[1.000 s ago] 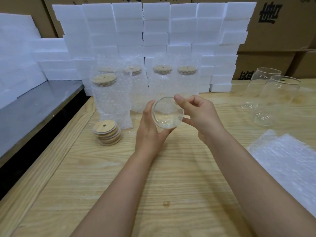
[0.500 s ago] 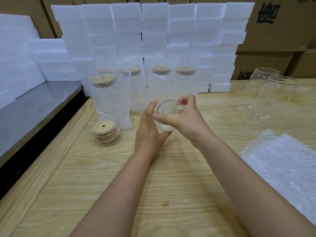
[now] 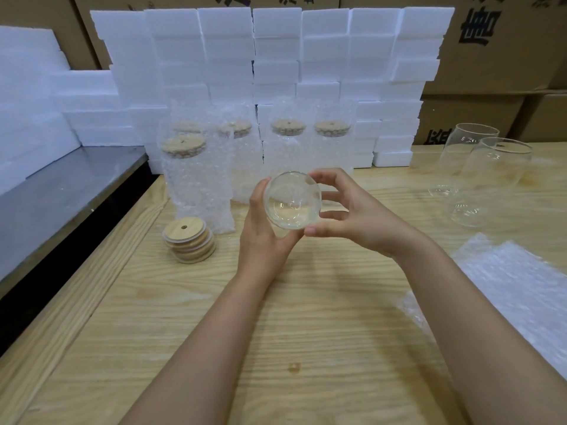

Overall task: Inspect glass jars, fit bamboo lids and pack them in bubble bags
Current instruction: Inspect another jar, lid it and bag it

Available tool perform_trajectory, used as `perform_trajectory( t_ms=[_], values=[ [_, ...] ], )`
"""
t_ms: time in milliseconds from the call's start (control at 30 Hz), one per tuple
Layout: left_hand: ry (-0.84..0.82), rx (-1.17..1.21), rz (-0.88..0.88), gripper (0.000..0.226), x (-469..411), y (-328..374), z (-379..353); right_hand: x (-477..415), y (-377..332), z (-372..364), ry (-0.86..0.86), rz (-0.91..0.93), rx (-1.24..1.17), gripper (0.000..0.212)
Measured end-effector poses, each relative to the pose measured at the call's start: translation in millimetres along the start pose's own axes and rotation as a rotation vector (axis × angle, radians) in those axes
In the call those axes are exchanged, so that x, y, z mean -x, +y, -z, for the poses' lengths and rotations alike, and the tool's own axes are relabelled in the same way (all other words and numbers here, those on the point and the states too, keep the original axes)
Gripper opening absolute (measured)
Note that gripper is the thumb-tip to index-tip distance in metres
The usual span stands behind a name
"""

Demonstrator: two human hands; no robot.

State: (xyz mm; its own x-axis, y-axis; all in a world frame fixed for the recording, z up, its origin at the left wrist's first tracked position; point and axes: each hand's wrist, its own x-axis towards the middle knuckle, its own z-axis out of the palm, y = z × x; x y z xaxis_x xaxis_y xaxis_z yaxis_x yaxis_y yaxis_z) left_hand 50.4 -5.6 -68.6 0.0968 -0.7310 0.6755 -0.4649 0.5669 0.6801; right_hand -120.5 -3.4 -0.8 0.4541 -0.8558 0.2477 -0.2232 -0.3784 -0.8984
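Observation:
A clear glass jar (image 3: 292,204) is held above the wooden table (image 3: 276,317) with one round end facing me. My left hand (image 3: 264,234) grips it from the left and below. My right hand (image 3: 352,214) holds its right side with curled fingers and thumb. A stack of bamboo lids (image 3: 188,240) lies on the table to the left of my hands. Flat bubble bags (image 3: 518,289) lie at the right. Two bare glass jars (image 3: 487,176) stand at the far right.
Several lidded jars in bubble bags (image 3: 196,185) stand in a row behind my hands. White foam blocks (image 3: 276,56) are stacked along the back, with cardboard boxes (image 3: 497,41) behind. A grey metal surface (image 3: 61,191) adjoins the table's left edge.
My right hand has shifted round the jar: its thumb, which lay across the near end half a second ago, is now at the lower right rim. The jar's round end faces me in full.

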Motion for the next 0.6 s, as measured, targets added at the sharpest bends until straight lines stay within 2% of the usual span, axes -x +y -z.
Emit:
perform_trajectory(
  t_ms=[67,167,233,333,433,500,600],
  values=[
    [-0.01,0.032,0.011,0.084,0,0,0,0,7,-5,-0.002,0.011,0.019,0.078],
    [-0.035,0.031,-0.007,0.089,1,1,1,2,17,-15,-0.023,0.007,-0.084,0.09],
    [-0.027,0.015,-0.024,0.091,2,3,0,3,23,-21,0.014,0.029,-0.131,0.084],
    [-0.015,0.029,-0.003,0.093,-1,6,-1,1,28,-26,0.175,0.065,-0.145,0.074],
    [-0.061,0.095,0.026,0.093,-1,5,1,-2,29,-27,0.285,0.026,-0.257,0.062],
    [-0.133,0.201,0.055,0.086,-1,6,1,-2,29,-24,0.351,-0.034,-0.409,0.061],
    [-0.198,0.495,0.261,0.064,-2,7,-1,-4,30,-20,0.372,-0.133,-0.497,0.06]
  ],
)
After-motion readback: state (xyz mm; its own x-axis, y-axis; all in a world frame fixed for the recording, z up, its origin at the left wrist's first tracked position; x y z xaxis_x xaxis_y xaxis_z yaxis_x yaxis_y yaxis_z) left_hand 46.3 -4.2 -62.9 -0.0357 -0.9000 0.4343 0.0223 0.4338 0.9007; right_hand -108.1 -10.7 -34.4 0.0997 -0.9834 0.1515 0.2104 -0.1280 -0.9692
